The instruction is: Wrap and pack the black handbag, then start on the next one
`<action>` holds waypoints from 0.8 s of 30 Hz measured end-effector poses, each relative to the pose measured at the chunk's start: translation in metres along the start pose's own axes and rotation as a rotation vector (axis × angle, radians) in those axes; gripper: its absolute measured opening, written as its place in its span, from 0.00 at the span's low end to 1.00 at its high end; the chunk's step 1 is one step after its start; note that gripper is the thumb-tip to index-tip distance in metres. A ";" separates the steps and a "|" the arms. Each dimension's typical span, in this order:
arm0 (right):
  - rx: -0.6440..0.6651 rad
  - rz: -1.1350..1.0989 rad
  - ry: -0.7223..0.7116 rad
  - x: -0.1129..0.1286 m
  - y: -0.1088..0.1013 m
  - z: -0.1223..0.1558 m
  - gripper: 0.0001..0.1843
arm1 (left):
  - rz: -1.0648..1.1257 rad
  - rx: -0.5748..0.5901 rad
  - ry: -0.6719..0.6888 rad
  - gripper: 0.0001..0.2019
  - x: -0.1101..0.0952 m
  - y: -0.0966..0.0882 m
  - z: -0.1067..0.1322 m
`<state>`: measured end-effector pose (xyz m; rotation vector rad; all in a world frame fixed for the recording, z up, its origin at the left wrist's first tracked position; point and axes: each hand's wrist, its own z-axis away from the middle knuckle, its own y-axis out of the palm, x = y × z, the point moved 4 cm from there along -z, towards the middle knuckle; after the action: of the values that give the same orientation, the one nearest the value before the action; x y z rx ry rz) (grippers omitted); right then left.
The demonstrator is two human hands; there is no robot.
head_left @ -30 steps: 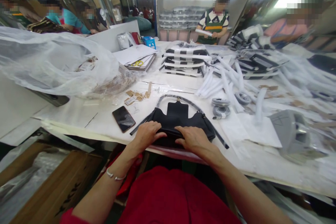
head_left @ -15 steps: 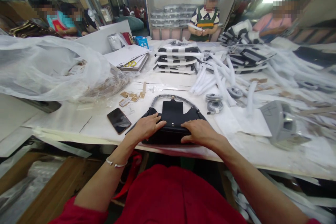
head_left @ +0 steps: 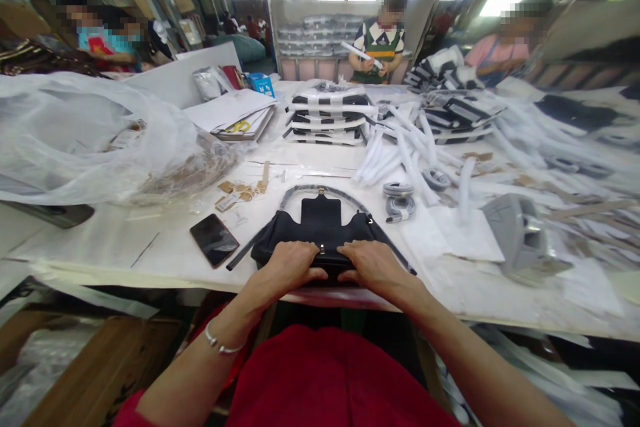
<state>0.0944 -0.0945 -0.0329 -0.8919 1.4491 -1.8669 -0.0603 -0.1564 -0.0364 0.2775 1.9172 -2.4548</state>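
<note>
A black handbag point(head_left: 285, 230) lies in front of me at the near edge of the table, its flap point(head_left: 321, 212) folded back away from me. The wrapped handle point(head_left: 295, 192) arches behind it, and a small metal clasp part point(head_left: 323, 249) shows at the middle. My left hand point(head_left: 290, 263) grips the bag's near edge left of the clasp, fingers on top and thumb at the front. To the right of the clasp, my right hand point(head_left: 373, 268) holds the same edge in a mirrored way. My hands cover part of the bag's front.
Left of the bag lie a phone point(head_left: 214, 240) and several tags point(head_left: 243, 193). Wrapped straps point(head_left: 400, 203) and a grey tape dispenser point(head_left: 520, 237) are on the right. Farther back stand stacked wrapped bags point(head_left: 327, 113) and white tubes point(head_left: 385, 153). A person point(head_left: 377, 47) works opposite.
Both hands have slid toward the bag's near edge and closer together around the clasp. More of the bag's top now shows. The person opposite has raised a white strip.
</note>
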 end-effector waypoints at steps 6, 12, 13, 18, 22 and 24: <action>0.045 -0.065 0.001 -0.001 -0.004 0.003 0.27 | 0.063 -0.078 0.068 0.30 -0.003 0.005 -0.007; 0.227 -0.546 -0.012 -0.037 -0.038 -0.048 0.23 | 0.185 -0.062 0.116 0.19 0.006 0.013 -0.013; 0.147 -0.546 0.025 -0.044 -0.042 -0.066 0.23 | 0.191 -0.058 0.115 0.18 0.007 0.011 -0.013; 0.079 -0.192 0.015 -0.039 -0.024 -0.133 0.30 | 0.197 0.009 0.088 0.17 0.003 0.006 -0.015; 0.088 -0.167 0.056 -0.034 -0.012 -0.144 0.31 | 0.134 0.042 0.037 0.20 0.008 0.011 -0.017; 0.063 -0.174 0.014 -0.039 -0.012 -0.138 0.32 | 0.102 0.049 0.024 0.20 0.011 0.014 -0.020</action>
<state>0.0052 0.0175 -0.0506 -1.0035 1.3502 -2.0368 -0.0664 -0.1398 -0.0558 0.3973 1.8051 -2.4461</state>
